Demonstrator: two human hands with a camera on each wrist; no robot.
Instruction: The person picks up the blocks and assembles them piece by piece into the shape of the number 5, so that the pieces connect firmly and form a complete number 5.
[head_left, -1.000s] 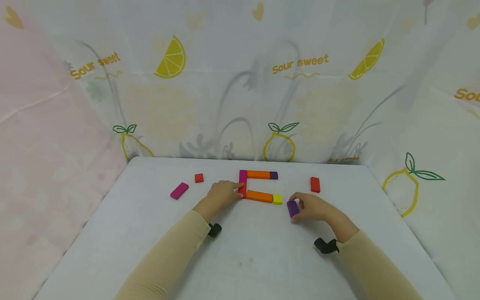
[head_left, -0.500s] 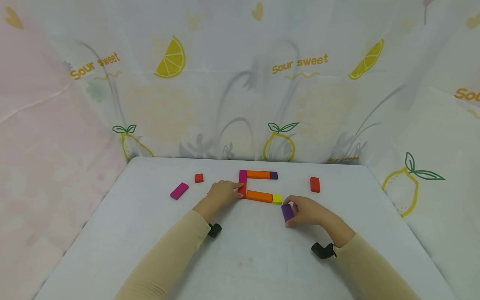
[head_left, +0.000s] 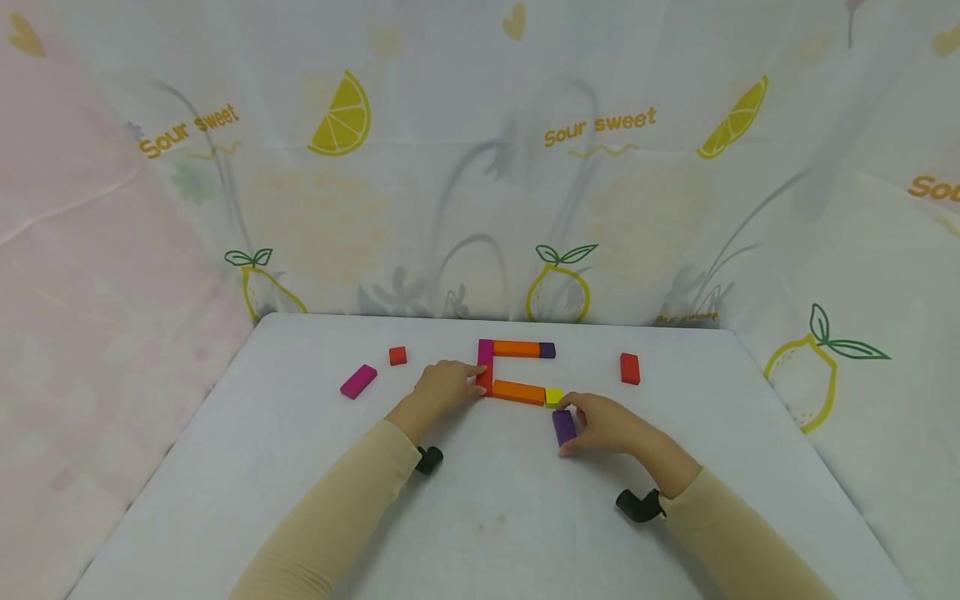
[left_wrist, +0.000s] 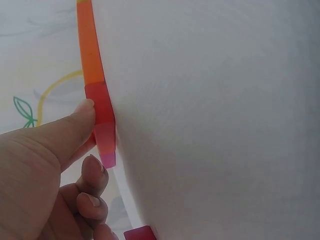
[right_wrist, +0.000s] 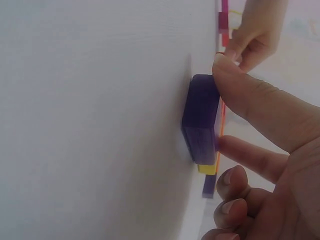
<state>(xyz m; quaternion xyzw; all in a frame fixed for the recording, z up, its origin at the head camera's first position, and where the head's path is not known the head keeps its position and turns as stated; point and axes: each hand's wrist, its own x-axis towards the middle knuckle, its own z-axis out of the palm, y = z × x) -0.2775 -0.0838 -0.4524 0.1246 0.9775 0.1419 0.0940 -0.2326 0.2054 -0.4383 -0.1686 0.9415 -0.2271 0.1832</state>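
Note:
My right hand [head_left: 615,423] pinches a purple block [head_left: 564,427] by its two ends, just in front of a yellow cube [head_left: 553,397]. In the right wrist view the thumb and a finger lie along that purple block [right_wrist: 202,107]. My left hand [head_left: 446,385] holds a red block [head_left: 484,382] between thumb and index finger, its other fingers loosely bent. A magenta block [head_left: 486,352] continues behind the red one. Two orange blocks run rightward from this upright: the far orange block [head_left: 516,349] ends in a dark purple cube [head_left: 547,350], the near orange block [head_left: 519,392] in the yellow cube.
To the left lie a loose magenta block [head_left: 358,382] and a small red cube [head_left: 397,356]. Another red block [head_left: 630,368] lies at the right. The white table [head_left: 480,533] ends at a printed cloth [head_left: 420,208] behind.
My right hand has slid the purple block left and slightly nearer, from right of the yellow cube to in front of it. My left hand stays at the red block.

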